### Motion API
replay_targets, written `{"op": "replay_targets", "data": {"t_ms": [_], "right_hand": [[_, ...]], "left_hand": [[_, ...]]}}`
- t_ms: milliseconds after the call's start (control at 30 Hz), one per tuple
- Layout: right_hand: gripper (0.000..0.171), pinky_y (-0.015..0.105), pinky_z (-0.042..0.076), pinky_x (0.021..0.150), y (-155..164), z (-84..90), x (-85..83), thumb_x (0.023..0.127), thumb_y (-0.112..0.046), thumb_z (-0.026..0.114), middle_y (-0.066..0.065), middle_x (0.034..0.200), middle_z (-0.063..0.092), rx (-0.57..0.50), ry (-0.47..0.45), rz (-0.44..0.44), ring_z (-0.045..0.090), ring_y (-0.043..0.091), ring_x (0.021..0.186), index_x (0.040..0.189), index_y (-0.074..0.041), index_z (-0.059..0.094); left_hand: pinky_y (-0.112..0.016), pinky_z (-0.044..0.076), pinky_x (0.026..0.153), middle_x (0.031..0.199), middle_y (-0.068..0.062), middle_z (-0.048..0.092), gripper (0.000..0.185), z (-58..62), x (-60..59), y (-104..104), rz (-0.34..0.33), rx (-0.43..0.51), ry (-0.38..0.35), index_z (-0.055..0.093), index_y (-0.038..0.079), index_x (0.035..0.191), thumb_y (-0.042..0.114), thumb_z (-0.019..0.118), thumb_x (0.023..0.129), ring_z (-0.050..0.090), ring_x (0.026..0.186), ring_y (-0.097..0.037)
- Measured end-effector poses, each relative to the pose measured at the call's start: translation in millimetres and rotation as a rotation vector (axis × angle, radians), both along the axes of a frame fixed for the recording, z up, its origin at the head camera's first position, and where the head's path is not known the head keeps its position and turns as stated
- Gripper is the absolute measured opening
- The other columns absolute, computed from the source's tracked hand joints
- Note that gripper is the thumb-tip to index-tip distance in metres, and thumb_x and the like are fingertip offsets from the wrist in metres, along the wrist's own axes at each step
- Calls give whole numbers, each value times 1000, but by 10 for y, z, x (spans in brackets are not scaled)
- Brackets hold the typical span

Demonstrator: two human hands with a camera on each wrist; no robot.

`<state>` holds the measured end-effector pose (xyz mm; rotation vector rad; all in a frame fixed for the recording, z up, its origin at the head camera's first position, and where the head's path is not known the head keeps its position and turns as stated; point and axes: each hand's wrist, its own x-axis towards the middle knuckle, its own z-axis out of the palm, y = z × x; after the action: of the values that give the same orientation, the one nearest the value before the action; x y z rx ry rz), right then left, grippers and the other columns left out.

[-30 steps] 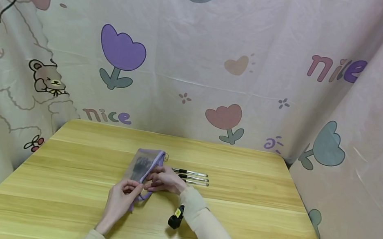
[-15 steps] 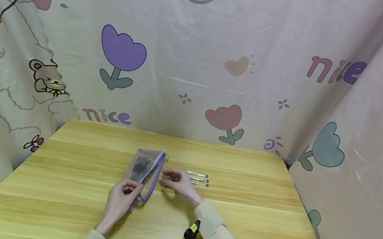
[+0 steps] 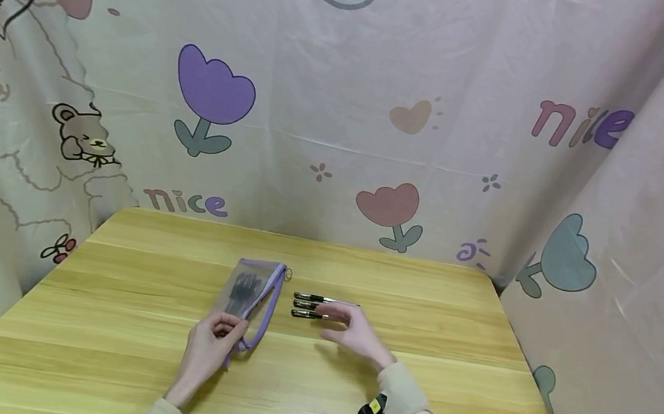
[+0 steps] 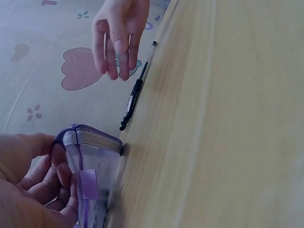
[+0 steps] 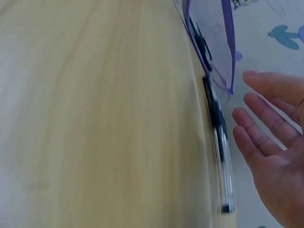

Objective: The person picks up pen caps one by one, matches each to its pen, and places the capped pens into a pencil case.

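Note:
A purple mesh pencil pouch [image 3: 248, 295] with dark pens inside lies on the wooden table [image 3: 155, 352]. My left hand [image 3: 212, 339] pinches its near end [image 4: 88, 180]. Three black-capped clear pens [image 3: 311, 306] lie in a row just right of the pouch; one pen [image 4: 135, 95] shows in the left wrist view and the row of pens [image 5: 219, 137] shows in the right wrist view. My right hand [image 3: 352, 332] hovers over the pens' right ends with straight fingers [image 5: 261, 137], holding nothing.
Patterned cloth [image 3: 349, 95] with tulips and "nice" lettering walls in the table at the back and both sides. A black wrist camera [image 3: 370, 413] hangs under my right sleeve. Bare wood lies left, right and in front of the pouch.
My right hand left the pouch opening and moved right, over the three pens. The left hand kept its hold on the pouch's near end.

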<state>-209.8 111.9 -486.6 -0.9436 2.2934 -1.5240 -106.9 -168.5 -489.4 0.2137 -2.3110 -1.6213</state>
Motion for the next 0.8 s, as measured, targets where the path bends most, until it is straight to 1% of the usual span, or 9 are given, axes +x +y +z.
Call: {"op": "replay_targets", "data": {"t_ms": [133,300,367,600,800], "right_hand": [[51,52,44,112,132,2,-19,88,-1,72,24,136,62,34,3,-21,59,41,126,135,5,55],[50,50,46,110,254,-37,-49,87,0,72,25,135,62,28,-13,-40,60,41,125,134,4,57],[49,48,47,109,289,-55,-60,87,-1,72,25,134,63,34,-3,-48,61,41,123,133,4,57],[45,52,48,106,336,-93,-95,87,0,72,25,130,65,49,43,-79,63,42,120,130,4,60],[45,52,48,106,335,-63,-88,87,1,72,23,127,67,64,60,-114,64,40,118,129,6,60]], "left_hand": [[-19,49,59,78,-10,75,12,-2,-8,-3,-3,5,-11,71,2,92,14,74,91,60,59,-1],[-18,49,60,78,-10,75,12,-4,-9,-1,-5,-3,-8,71,2,92,14,74,91,60,60,-1],[-19,49,59,77,-9,75,12,-4,-7,0,-3,-1,-5,71,3,91,14,75,91,60,59,-1],[-18,48,57,75,-10,74,12,2,2,4,0,-2,22,71,1,91,13,75,90,59,57,-1],[-17,47,58,77,-12,75,13,17,4,5,-6,12,7,71,1,91,14,75,91,58,58,0]]}}
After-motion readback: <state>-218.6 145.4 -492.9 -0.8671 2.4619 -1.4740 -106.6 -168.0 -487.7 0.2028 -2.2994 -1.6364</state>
